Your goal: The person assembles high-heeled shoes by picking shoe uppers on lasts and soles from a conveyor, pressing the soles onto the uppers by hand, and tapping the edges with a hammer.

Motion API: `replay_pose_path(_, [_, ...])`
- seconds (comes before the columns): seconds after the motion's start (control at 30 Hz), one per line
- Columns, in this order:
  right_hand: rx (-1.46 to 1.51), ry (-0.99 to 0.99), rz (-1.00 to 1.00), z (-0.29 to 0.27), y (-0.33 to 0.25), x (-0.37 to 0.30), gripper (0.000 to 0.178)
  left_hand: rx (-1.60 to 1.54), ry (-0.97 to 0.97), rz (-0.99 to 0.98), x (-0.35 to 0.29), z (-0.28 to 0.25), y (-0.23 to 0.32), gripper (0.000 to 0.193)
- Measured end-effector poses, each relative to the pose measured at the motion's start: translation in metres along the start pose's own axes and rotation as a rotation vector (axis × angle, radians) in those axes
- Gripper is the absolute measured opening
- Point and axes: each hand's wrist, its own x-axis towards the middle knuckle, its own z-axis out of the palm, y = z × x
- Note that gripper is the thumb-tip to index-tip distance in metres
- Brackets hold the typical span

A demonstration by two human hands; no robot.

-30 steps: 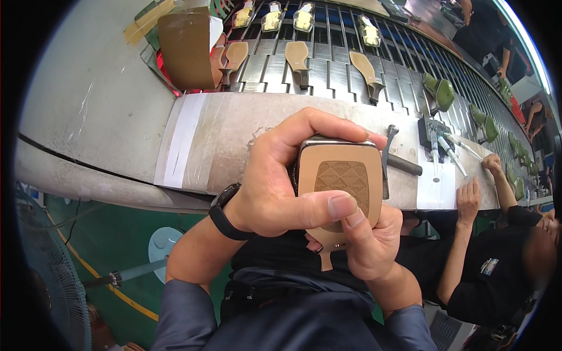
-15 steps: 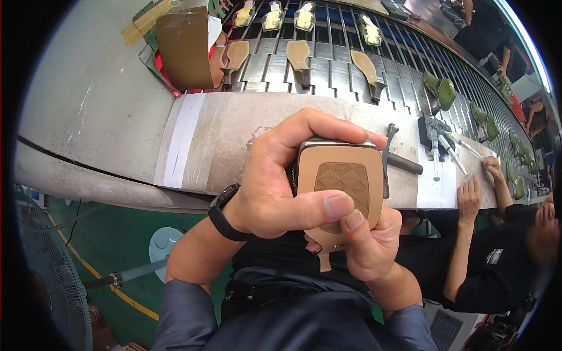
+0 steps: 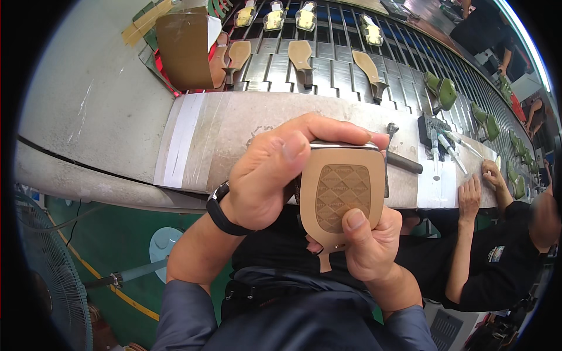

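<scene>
A shoe point(image 3: 314, 175) is held bottom-up in front of me, its tan outsole facing me. The sole has a square toe, a brown diamond-patterned forefoot patch and a narrow waist. My left hand point(image 3: 263, 175) curls its fingers over the toe end, with the thumb raised off the sole. Round the waist, my right hand point(image 3: 374, 248) grips the shoe, its thumb pressing on the lower edge of the patch. Most of the upper is hidden behind the sole. Just beyond, a hammer point(image 3: 404, 162) lies on the pale bench.
Tan-soled shoes point(image 3: 300, 55) and yellow-filled clear packs point(image 3: 305, 17) sit on the slatted conveyor point(image 3: 270, 70); green shoes point(image 3: 442, 90) stand farther right. A brown cardboard piece point(image 3: 184, 52) is at far left. Brushes point(image 3: 449, 146) lie near a co-worker's hands point(image 3: 469, 199). A fan point(image 3: 58, 275) stands lower left.
My left thumb has lifted off the sole, up and to the left, uncovering the patterned patch. My right hand keeps its grip. The co-worker at right has shifted slightly.
</scene>
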Motion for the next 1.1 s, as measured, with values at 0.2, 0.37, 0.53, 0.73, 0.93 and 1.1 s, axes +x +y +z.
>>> replay_pose_path(0.2, [0.165, 0.062, 0.089, -0.004, -0.011, 0.010, 0.044, 0.157, -0.009, 0.006, 0.014, -0.008, 0.002, 0.064])
replay_pose_path(0.37, [0.171, 0.091, 0.155, -0.026, -0.020, 0.034, 0.048, -0.072, -0.015, -0.045, 0.041, -0.022, -0.009, 0.066])
replay_pose_path(0.53, [0.157, 0.127, 0.150, -0.030, -0.019, 0.041, 0.050, 0.114, -0.079, -0.021, 0.047, -0.032, -0.010, 0.062])
replay_pose_path(0.73, [0.063, 0.153, 0.090, -0.034, -0.017, 0.039, 0.048, 0.185, -0.115, 0.049, 0.045, -0.032, -0.016, 0.058])
replay_pose_path(0.93, [0.094, 0.145, 0.053, -0.040, -0.021, 0.037, 0.045, 0.175, -0.061, 0.089, 0.039, -0.016, -0.015, 0.054])
replay_pose_path(1.1, [0.067, 0.092, 0.075, -0.030, -0.022, 0.014, 0.047, 0.464, -0.036, 0.137, 0.022, -0.009, -0.005, 0.075])
